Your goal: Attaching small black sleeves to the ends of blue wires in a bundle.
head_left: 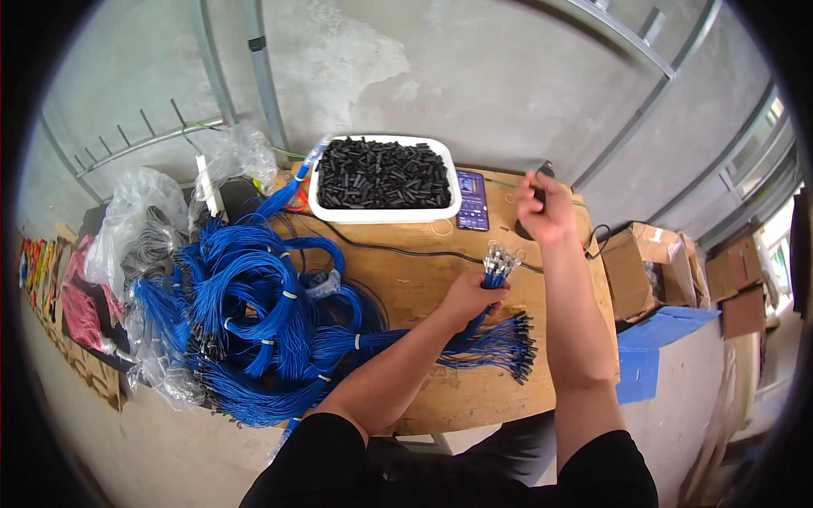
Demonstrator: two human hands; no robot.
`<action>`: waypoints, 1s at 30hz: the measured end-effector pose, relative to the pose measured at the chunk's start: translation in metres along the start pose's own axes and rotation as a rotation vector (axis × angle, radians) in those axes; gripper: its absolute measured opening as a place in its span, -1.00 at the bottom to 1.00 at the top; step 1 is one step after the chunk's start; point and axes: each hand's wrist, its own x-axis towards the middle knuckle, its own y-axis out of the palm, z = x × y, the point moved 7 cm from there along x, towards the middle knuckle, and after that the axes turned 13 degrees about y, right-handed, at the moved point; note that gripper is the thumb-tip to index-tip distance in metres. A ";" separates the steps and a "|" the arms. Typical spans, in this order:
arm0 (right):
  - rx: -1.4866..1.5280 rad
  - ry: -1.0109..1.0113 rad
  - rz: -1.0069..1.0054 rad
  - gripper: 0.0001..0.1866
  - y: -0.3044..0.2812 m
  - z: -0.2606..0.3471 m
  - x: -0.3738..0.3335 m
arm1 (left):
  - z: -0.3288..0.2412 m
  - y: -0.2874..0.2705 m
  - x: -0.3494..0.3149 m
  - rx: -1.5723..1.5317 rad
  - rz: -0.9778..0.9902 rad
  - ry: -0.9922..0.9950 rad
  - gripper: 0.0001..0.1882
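My left hand point(476, 298) is closed around a bundle of blue wires point(491, 278) over the right part of the table. Shiny metal ring terminals point(501, 257) stick up above its fist, crowded together. Below that hand, the spread wire ends point(518, 349) carry black tips and lie on the wood. My right hand point(546, 210) is raised at the table's far right, its fingers curled around a black handle-like thing point(542, 188). Most of that thing is hidden by the fingers, so its kind cannot be told.
A white tub point(457, 196) full of short black sleeves point(381, 173) stands at the back. Beside it lies a phone point(472, 201). A black cable point(398, 247) crosses the wooden table point(432, 398). Coiled blue wire bundles point(254, 305) and plastic bags point(140, 222) crowd the left; cardboard boxes point(648, 262) stand right.
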 end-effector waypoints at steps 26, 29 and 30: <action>-0.544 0.094 -0.142 -0.84 -0.104 -0.077 -0.090 | 0.000 -0.002 -0.003 0.025 -0.113 -0.020 -0.84; 0.012 0.157 -0.077 -0.72 -0.116 -0.073 -0.082 | 0.003 -0.004 -0.002 0.027 -0.123 -0.013 -0.85; 0.120 0.136 -0.151 -0.72 -0.117 -0.072 -0.081 | 0.003 -0.004 -0.002 0.030 -0.125 -0.013 -0.85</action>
